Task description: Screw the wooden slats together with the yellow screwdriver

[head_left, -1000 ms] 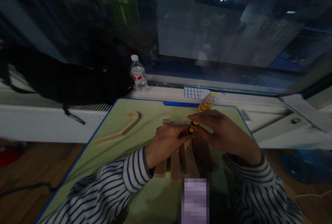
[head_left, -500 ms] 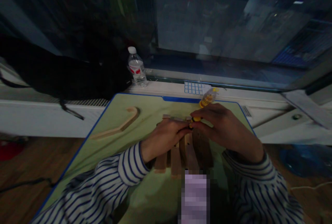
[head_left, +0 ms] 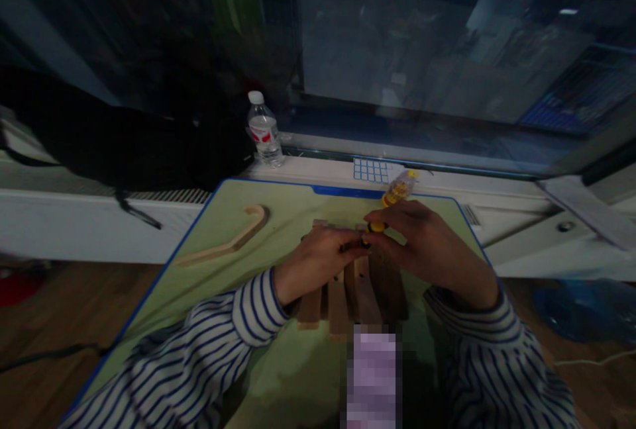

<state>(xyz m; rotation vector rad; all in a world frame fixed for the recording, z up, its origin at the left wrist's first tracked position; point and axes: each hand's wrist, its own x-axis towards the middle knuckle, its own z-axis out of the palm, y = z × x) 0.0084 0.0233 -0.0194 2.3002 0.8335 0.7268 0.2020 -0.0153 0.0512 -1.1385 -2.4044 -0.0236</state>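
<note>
Right hand: this hand (head_left: 422,243) is pinching a small yellow thing (head_left: 377,226) between thumb and finger
Left hand: this hand (head_left: 320,260) has its fingertips close to the dark end under the yellow thing; I cannot tell if they pinch it
Yellow thing: up over the wood strips (head_left: 338,310), between the two hands
Wood strips: side by side on the tabletop (head_left: 288,363), partly hidden under the left hand
Just changed: hardly anything; both hands have stayed close together at the yellow thing, so it looks like the same small job is going on
Stick: a bent one (head_left: 233,243) lies off to the left
Jar: a small see-through one (head_left: 400,189) is just past the right hand
</note>
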